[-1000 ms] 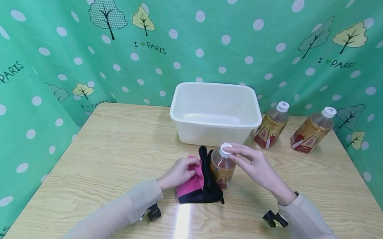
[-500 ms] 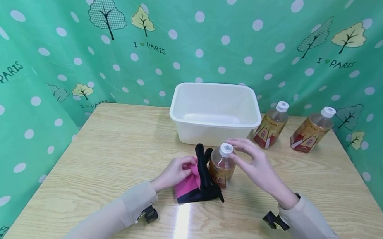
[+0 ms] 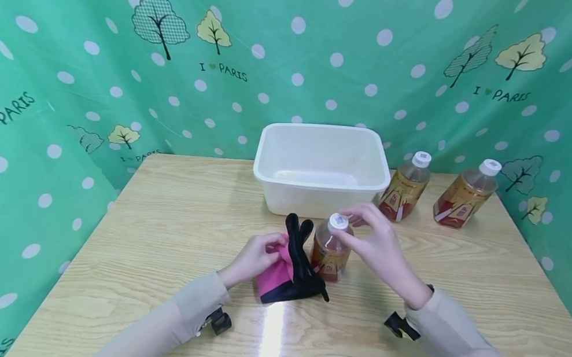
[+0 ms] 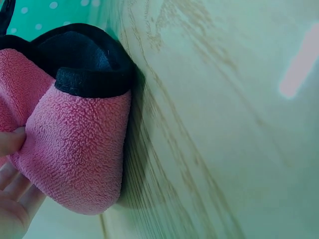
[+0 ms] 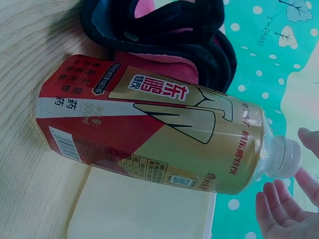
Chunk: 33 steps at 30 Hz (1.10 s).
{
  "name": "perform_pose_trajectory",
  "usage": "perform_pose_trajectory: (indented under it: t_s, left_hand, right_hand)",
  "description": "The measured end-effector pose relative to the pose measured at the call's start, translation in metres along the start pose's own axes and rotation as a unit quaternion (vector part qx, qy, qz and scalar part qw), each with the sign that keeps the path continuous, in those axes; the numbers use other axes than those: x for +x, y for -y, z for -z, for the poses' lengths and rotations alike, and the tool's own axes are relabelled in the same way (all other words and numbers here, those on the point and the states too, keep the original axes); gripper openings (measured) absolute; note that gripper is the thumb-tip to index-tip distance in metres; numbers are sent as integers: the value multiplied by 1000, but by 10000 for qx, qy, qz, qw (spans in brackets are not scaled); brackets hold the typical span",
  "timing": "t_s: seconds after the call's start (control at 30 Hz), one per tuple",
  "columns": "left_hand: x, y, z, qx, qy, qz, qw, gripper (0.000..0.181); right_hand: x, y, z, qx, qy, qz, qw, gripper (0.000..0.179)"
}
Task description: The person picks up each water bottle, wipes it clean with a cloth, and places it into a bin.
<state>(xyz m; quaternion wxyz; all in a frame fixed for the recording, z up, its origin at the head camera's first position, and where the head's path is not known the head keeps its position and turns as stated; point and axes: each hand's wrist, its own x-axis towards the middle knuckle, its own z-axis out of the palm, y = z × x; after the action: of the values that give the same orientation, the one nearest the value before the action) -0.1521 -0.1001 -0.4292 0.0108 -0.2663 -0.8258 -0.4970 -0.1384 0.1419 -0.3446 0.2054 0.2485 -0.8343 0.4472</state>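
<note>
My left hand (image 3: 253,256) pinches a pink fleece item (image 4: 79,144) with black trim, its exact kind unclear. In the head view, two black loops (image 3: 299,250) of it stick up on its right side. Just right of it, a clear bottle (image 3: 330,256) with a gold and red label and white cap stands upright on the table. My right hand (image 3: 375,246) is at the bottle's cap, thumb and fingers spread around it. The right wrist view shows the cap (image 5: 289,157) between thumb and forefinger; whether they touch it is hard to tell.
Behind the bottle stands a white plastic tub (image 3: 320,199). To its right are two similar bottles, a nearer one (image 3: 404,191) and one farther right (image 3: 464,197). A green dotted curtain (image 3: 298,57) hangs at the back of the wooden table (image 3: 184,203).
My left hand has drawn the pink fleece item a little leftward, leaving a gap beside the bottle. My right fingers have loosened and spread at the cap; the bottle barely moved.
</note>
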Motion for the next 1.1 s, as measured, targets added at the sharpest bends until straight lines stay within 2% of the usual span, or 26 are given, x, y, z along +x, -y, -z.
perform_pose_trajectory:
  t_s: [0.17,0.47,0.73,1.1]
  left_hand:
    - [-2,2,1,-98,-66,-73,9999,21]
    - [-3,3,1,-251,-92,123,9996,18]
    - [-5,0,4,-174,-144,172,9996,18]
    - [-5,-2,6,-296,-233,69,9993,19]
  right_hand:
    - [1,1,-3,-120,-24,-14,9999,32]
    - [0,1,-4,-60,-9,-74,10000,27]
    - [-1,-1,-2,280,348,-202,9988,24]
    - [-2,-4,3,616,747,-230,9950,29]
